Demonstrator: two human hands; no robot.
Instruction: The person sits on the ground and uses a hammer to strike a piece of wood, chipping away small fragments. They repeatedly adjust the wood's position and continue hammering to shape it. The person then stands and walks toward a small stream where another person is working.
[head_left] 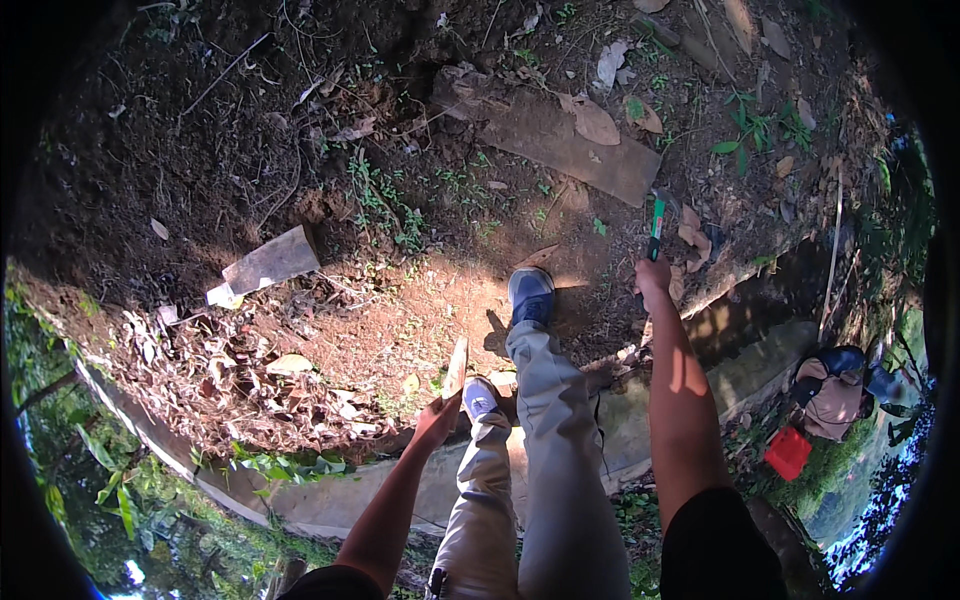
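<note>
My right hand (653, 275) is closed around the green and black handle of a hammer (656, 225). The hammer points away from me over the soil, and its grey head is hard to make out against the dirt and leaves. Lower and to the left, my left hand (437, 418) grips a short pale wooden stake (457, 368), which sticks up past the fingers beside my left shoe (480, 398). Farther forward on the dirt stands my right shoe (530, 295). Beyond the hammer lies a long flat board (570, 140), partly covered with dirt and dry leaves.
A short plank (270, 262) rests on the slope at left, above a heap of dry leaves (240, 385). A low concrete edge (350, 503) curves behind my feet. At far right are a red object (788, 453) and a tan and dark blue bundle (833, 400).
</note>
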